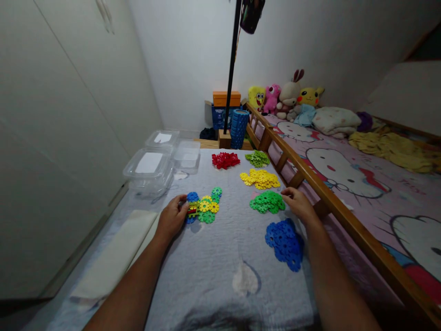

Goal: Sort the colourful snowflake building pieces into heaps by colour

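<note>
My left hand has its fingers closed on the small joined piece of plastic discs on the grey table. My right hand rests with fingers apart, touching the green pile. I judge the building just begun; the five colour piles look almost full.

Both forearms reach forward, left hand with fingers curled in a grip, right hand palm down.

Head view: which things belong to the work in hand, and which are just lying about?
In hand: left hand on joined disc piece; right hand at green pile; blue pile, yellow pile, red pile.
Lying about: plastic containers, plush toys, foam roller.
</note>
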`<action>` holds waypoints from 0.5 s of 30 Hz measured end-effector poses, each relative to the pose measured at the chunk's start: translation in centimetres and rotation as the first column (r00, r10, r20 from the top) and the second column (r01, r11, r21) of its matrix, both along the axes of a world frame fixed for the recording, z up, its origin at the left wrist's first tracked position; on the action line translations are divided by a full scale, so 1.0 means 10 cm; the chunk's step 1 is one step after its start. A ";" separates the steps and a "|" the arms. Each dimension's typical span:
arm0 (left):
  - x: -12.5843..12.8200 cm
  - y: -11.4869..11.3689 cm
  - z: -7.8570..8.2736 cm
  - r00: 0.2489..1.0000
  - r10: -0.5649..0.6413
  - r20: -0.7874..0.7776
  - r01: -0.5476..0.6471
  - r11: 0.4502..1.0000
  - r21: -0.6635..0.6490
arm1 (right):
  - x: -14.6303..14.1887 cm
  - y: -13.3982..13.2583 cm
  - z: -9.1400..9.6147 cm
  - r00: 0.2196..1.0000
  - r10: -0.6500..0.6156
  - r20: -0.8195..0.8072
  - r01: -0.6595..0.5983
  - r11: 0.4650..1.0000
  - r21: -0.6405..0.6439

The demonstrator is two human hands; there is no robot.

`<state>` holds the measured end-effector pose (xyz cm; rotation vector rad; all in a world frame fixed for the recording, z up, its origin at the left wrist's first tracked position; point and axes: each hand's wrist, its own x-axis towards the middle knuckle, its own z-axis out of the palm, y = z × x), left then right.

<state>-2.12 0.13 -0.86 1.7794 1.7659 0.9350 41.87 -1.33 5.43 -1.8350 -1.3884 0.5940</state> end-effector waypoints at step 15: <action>0.02 -0.03 0.06 1.000 0.001 0.005 -0.001 1.000 -0.010 | -2.12 0.70 -0.43 0.827 0.396 0.398 -0.385 0.916 -0.112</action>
